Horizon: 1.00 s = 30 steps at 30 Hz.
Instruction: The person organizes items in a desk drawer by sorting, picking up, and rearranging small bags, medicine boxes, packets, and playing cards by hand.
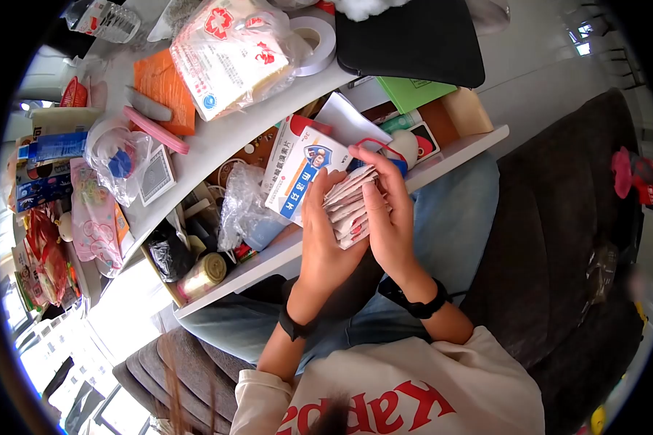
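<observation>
Between my two hands, above the open drawer [450, 156], sits a stack of small white paper packets [350, 205] with red print. My left hand [325, 225] presses against the stack's left side, fingers curved around it. On the opposite side, my right hand [390, 221] closes on the same packets, thumb along their edges. Just behind my left fingers, a white and blue medicine box [303, 174] leans in the drawer, with a red and white box [292, 133] beside it. The palm sides of both hands are partly hidden.
Inside the drawer are a crumpled clear plastic bag [241, 206], a black bag [168, 254], a rolled yellowish item [203, 274] and a green box [416, 93]. On the desk lie a bagged paper pack [228, 61], a tape roll [316, 47] and a black mat [413, 43].
</observation>
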Motion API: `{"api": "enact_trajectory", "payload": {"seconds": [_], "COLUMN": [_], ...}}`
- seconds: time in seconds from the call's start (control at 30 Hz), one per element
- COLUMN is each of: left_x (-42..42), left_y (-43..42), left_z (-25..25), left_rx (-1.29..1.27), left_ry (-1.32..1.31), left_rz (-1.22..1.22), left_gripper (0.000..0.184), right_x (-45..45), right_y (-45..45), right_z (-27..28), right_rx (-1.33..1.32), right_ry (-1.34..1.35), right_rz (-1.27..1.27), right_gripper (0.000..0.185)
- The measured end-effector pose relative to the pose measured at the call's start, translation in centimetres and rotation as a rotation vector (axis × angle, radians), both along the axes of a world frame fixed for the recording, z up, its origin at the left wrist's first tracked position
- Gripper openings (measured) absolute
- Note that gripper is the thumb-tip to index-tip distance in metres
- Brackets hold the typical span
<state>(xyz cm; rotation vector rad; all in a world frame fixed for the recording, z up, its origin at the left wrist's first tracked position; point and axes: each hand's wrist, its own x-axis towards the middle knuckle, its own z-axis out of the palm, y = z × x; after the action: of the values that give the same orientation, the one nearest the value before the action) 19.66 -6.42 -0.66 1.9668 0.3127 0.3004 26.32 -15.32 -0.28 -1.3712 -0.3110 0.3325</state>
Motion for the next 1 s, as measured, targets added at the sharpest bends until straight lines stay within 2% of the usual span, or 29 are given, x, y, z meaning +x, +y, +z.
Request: {"api": "enact_trajectory", "payload": {"seconds": [0.07, 0.2, 0.27, 0.4, 0.5, 0.53, 0.63, 0.67, 0.8, 0.9, 1.0], "left_x": [0.0, 0.4, 0.3, -0.1, 0.0, 0.2, 0.2, 0.1, -0.1, 0.7, 3.2], "left_y": [-0.2, -0.1, -0.3, -0.8, -1.1, -0.9, 0.5, 0.7, 1.3, 1.0, 0.5], "left_z": [0.1, 1.4, 1.2, 1.4, 1.8, 1.8, 1.4, 1.9, 1.6, 2.8, 3.8], "left_rx": [-0.192, -0.379, -0.343, -0.308, -0.283, -0.291, -0.255, -0.231, -0.051, -0.164, -0.174], "left_ry": [-0.028, 0.022, 0.026, -0.017, 0.044, 0.072, 0.154, 0.190, 0.170, 0.176, 0.134], "left_rz": [0.034, 0.109, 0.066, 0.072, 0.084, 0.078, 0.011, -0.001, -0.101, -0.108, -0.191], "left_gripper": [0.100, 0.101, 0.103, 0.103, 0.100, 0.099, 0.097, 0.091, 0.068, 0.063, 0.066], "right_x": [0.1, 0.2, 0.0, -1.6, -2.3, -2.2, -0.2, 0.4, 2.2, 3.6, 6.2], "right_y": [0.1, -0.3, -0.2, -0.4, -0.5, -0.6, -2.6, -3.1, -4.7, -5.0, -6.1], "right_z": [0.1, 0.3, 0.7, 2.2, 0.7, 0.1, 0.5, 0.8, 0.6, 0.8, 2.6], "right_rx": [0.017, 0.129, 0.078, 0.067, -0.075, -0.136, -0.345, -0.312, -0.362, -0.296, -0.168], "right_ry": [0.010, 0.151, 0.169, 0.112, 0.177, 0.098, -0.307, -0.345, -0.426, -0.434, -0.265], "right_rz": [0.041, 0.092, 0.062, 0.031, 0.038, 0.034, 0.228, 0.281, 0.428, 0.439, 0.476], "right_gripper": [0.037, 0.048, 0.058, 0.039, 0.040, 0.046, 0.053, 0.060, 0.064, 0.057, 0.050]}}
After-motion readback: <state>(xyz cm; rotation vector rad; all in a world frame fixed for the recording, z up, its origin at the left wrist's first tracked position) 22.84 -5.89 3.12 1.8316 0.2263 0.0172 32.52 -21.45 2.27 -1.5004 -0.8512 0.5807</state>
